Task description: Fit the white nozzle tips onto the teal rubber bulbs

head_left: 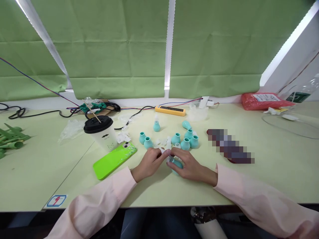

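Note:
My left hand [151, 162] is closed, with a small white piece [161, 150] showing at its fingertips. My right hand [189, 163] curls its thumb and fingers around a teal bulb-shaped piece [177, 163], partly hidden behind them. The fingertips of both hands meet over the table. Just beyond them stands a translucent white plastic piece [168, 142], with other small clear bits around it. Open-necked teal bulbs stand in front of the hands, a pair [148, 142] to the left and several [185, 143] to the right. Farther back, one teal bulb [156, 126] has a clear tip on top.
A lime-green phone [112, 161] and a lidded paper cup [103, 136] are on the left. A yellow power strip [170, 111] lies at the back, near cables. A blurred dark object [229, 146] and red package [265, 101] are right. Green plastic parts [12, 137] lie far left.

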`<state>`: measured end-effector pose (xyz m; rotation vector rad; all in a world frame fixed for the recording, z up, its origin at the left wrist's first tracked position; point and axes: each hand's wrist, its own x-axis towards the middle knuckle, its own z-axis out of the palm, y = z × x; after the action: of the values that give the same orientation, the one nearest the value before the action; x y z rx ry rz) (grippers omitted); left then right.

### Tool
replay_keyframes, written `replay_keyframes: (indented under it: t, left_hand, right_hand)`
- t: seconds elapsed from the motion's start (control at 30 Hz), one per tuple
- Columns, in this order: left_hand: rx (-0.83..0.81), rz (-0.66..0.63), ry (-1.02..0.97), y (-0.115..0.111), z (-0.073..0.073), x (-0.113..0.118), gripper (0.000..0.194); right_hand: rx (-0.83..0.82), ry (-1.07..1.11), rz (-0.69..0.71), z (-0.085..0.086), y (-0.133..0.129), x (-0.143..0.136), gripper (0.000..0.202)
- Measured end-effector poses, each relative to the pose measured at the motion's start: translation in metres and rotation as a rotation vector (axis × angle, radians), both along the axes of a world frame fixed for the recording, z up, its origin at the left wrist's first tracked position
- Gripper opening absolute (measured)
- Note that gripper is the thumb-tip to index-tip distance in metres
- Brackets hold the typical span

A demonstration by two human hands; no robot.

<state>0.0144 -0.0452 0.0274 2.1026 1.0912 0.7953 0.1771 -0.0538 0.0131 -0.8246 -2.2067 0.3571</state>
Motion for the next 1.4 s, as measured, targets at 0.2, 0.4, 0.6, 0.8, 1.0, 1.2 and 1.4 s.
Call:
replay_keyframes:
  t: [0.2, 0.4, 0.6, 0.8, 1.0, 1.2, 1.4]
  left_hand:
    - [-0.459, -0.094, -0.365, 0.009, -0.016, 0.001, 0.046]
    - [-0.546, -0.052, -0.479, 0.014, -0.012, -0.003, 0.037]
    - [0.130, 0.056, 0.110, 0.010, -0.017, -0.006, 0.025]
    - [0.396, 0.097, 0.498, 0.012, -0.029, -0.006, 0.028]
    - [0.436, 0.110, 0.524, 0.008, -0.022, -0.007, 0.034]
    - [0.410, 0.075, 0.410, 0.003, -0.012, -0.006, 0.027]
    - [0.035, -0.071, 0.011, -0.002, -0.007, -0.003, 0.025]
  right_hand:
    - [-0.178, 0.096, 0.015, 0.001, 0.000, -0.001, 0.014]
    - [-0.148, 0.107, 0.022, -0.001, 0.005, 0.003, 0.014]
    - [-0.317, 0.227, -0.044, -0.002, 0.009, 0.008, 0.017]
    - [-0.469, 0.213, -0.033, -0.004, 0.011, 0.009, 0.021]
    - [-0.468, 0.190, -0.069, -0.009, 0.011, 0.008, 0.022]
    - [-0.393, 0.142, -0.099, -0.009, 0.008, 0.006, 0.020]
    - [-0.531, 0.277, -0.019, -0.010, 0.007, 0.002, 0.024]
